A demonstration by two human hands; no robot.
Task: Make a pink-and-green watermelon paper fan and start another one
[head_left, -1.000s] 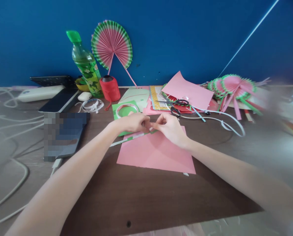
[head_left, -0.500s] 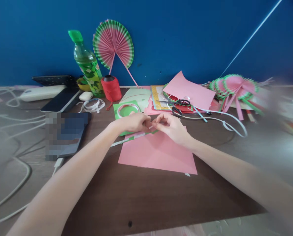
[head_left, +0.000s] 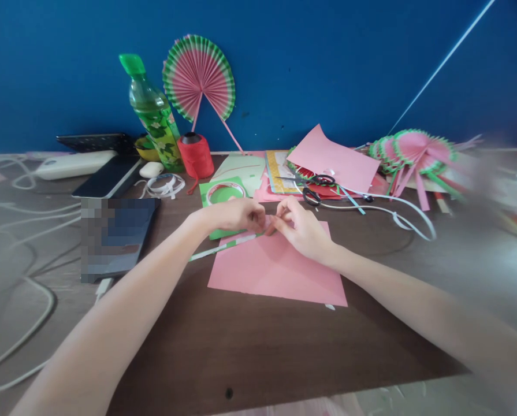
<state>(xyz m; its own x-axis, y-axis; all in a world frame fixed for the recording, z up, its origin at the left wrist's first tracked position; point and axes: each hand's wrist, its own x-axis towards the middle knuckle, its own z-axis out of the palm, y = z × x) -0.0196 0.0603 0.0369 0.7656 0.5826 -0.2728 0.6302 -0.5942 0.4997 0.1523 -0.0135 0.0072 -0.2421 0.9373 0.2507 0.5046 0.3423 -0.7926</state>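
Note:
My left hand is closed, with its fingers curled toward my right hand, which pinches with thumb and index finger. Their fingertips meet over the top of a pink paper sheet. A narrow green-and-white paper strip slants from the lower left up into the fingertips. Something small and pale shows there, too small to name. Just behind my left hand, a roll of tape lies on a green sheet.
Behind stand a pink-and-green paper fan, a green bottle and a red thread spool. Scissors and paper sheets lie back right, beside folded fans. A dark phone and cables occupy the left.
The strip's free end has shifted slightly left and down. My right hand's fingers have lifted and opened a little, while the left hand stays almost in place.

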